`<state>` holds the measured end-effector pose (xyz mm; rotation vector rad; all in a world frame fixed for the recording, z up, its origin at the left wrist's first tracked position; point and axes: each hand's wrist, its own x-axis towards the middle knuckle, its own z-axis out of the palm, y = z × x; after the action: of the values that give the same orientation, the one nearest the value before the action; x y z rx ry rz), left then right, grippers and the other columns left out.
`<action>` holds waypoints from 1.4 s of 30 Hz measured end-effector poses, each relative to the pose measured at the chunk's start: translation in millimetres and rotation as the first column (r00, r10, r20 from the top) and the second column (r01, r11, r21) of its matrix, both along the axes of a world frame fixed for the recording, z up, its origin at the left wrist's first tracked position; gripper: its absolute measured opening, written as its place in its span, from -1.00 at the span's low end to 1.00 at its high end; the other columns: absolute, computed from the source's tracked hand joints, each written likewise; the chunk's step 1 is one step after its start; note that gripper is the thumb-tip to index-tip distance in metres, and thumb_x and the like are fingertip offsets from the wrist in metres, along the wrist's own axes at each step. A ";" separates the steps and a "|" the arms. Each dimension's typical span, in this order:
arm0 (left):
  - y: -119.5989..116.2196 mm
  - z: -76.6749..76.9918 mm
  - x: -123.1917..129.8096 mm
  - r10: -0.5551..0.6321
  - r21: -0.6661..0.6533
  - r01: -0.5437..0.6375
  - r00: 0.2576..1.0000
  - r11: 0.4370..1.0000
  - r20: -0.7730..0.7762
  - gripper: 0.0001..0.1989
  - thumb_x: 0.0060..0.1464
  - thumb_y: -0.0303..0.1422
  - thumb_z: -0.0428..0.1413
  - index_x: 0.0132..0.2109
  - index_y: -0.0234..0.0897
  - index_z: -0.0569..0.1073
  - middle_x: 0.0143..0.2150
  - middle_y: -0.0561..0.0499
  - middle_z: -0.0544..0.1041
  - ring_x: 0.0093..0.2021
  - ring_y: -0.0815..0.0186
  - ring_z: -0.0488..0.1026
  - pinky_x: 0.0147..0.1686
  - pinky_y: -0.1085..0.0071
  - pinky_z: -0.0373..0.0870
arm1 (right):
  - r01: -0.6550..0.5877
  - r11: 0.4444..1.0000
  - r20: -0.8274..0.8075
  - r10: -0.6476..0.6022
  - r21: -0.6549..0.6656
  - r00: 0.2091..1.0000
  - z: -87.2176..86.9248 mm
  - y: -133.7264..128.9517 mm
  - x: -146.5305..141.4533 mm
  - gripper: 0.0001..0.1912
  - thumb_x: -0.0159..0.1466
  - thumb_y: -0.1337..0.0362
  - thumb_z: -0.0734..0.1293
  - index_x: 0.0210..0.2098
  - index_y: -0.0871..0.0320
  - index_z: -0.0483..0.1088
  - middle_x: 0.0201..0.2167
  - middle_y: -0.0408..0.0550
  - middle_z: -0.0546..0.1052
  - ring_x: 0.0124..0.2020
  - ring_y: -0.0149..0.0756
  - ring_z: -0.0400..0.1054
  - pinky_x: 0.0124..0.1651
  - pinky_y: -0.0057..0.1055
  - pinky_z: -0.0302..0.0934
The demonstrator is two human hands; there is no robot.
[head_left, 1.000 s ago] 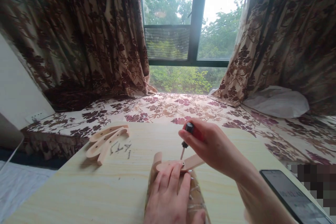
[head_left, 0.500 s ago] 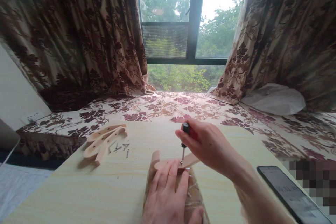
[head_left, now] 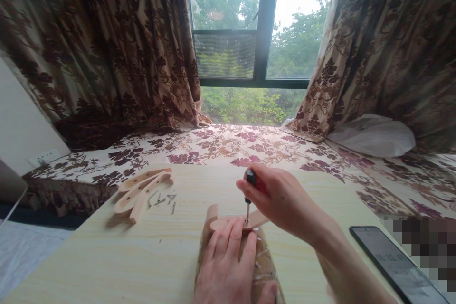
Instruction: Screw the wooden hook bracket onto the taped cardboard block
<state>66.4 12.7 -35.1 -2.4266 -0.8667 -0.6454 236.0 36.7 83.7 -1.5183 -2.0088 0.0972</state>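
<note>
My right hand is wrapped around the black and red handle of a screwdriver, held nearly upright. Its tip meets a small screw in a pale curved wooden piece. My left hand lies flat with fingers stretched out, pressing on that piece and on the brown, tape-wrapped block under it. More pale wood shows past the block's far end, partly hidden by the hands.
Several curved wooden pieces with holes lie at the table's left, beside loose screws. A phone showing a timer rests at the right edge. Beyond the table stretches a flower-patterned window seat with a white bag.
My right hand and the screwdriver have shifted very slightly left and down. The left hand stays in place on the wood.
</note>
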 end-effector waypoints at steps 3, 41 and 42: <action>-0.7 2.2 0.3 -0.003 -0.003 0.003 1.000 1.000 0.006 -0.38 0.04 0.01 0.06 0.16 -0.25 0.29 0.20 -0.18 0.33 0.18 0.08 0.29 0.03 0.21 0.37 | 0.033 0.999 0.016 -0.033 -0.015 0.999 -0.4 1.8 0.2 -0.76 0.29 0.15 0.21 -0.46 0.10 0.16 -0.56 -0.17 0.40 -0.54 -0.39 0.17 -0.44 -0.45 -0.07; 3.9 -18.6 10.5 0.063 0.064 -0.074 0.986 0.995 0.152 -0.41 0.12 0.15 -0.16 0.03 -0.17 0.40 0.13 -0.07 0.40 0.14 0.17 0.30 0.08 0.23 0.20 | -0.029 0.999 0.078 0.031 -0.024 0.996 -6.4 0.2 2.0 -0.82 0.32 0.18 0.14 -0.40 0.08 0.11 -0.56 -0.17 0.38 -0.54 -0.34 0.22 -0.44 -0.44 -0.05; 3.5 -18.8 11.0 0.066 0.049 -0.075 0.985 0.996 0.160 -0.41 0.12 0.15 -0.16 0.03 -0.17 0.40 0.14 -0.07 0.39 0.15 0.17 0.29 0.08 0.23 0.20 | -0.017 1.000 0.082 0.019 -0.025 0.996 -6.5 0.3 1.9 -0.82 0.32 0.18 0.14 -0.40 0.08 0.11 -0.56 -0.17 0.39 -0.54 -0.34 0.22 -0.44 -0.43 -0.05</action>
<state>77.4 16.2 -53.9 -2.3090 -0.9804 -0.8322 237.9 37.0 77.2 -1.5423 -2.0937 0.0680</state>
